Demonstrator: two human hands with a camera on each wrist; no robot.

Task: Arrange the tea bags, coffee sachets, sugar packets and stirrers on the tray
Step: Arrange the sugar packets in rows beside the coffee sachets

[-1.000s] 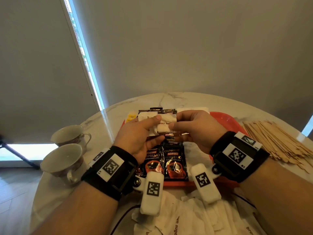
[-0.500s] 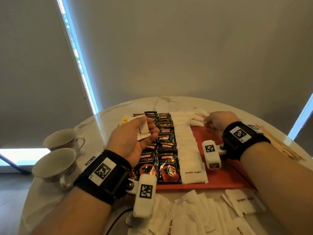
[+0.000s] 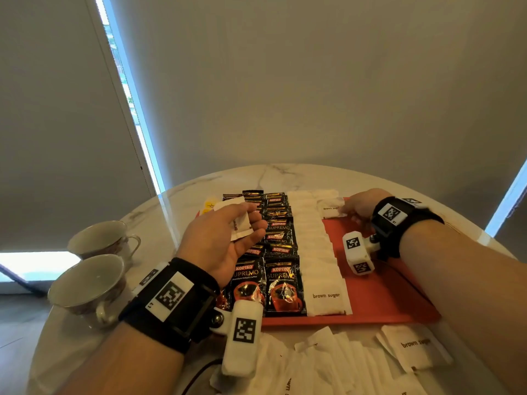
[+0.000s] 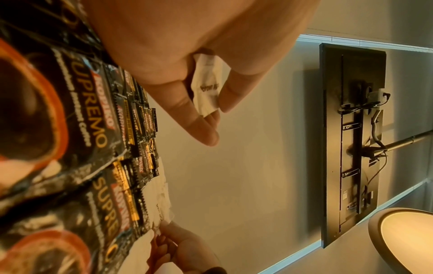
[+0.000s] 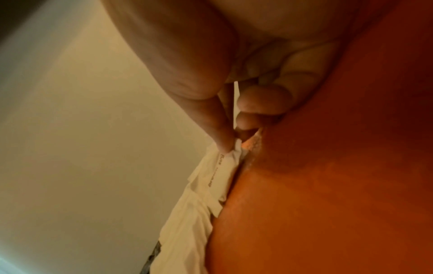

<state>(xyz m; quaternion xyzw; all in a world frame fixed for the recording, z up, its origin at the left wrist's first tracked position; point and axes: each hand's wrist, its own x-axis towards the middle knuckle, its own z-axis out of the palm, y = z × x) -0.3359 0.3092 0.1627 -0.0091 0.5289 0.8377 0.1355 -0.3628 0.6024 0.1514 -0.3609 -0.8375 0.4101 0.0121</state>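
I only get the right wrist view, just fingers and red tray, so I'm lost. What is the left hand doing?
Observer: The left hand holds a brown sugar packet above the coffee sachets.
Operator: Where on the tray is my right hand?
Observer: The right hand is at the far end of the tray, pinching a second packet beside the sugar row.
Operator: Any packets off the tray?
Observer: Yes, a loose pile lies on the table by the tray's near edge.
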